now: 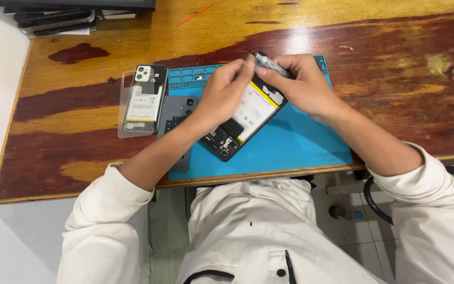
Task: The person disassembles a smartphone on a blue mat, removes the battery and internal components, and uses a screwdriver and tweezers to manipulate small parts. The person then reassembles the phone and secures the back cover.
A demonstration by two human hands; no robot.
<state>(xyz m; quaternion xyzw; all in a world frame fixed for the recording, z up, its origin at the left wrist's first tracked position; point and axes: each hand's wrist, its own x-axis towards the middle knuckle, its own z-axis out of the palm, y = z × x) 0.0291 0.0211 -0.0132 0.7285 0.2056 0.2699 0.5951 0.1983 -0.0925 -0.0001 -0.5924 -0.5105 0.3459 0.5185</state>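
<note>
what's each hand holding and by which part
The right hand grips a small screwdriver around its grey handle. The left hand pinches near its tip, above the opened phone; whether it also holds the phone cannot be told.

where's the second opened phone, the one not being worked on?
Head view, left of the blue mat: the second opened phone lies on the wooden table, beside the grey back cover.

Glossy wood table, prob. matt rubber mat
</note>
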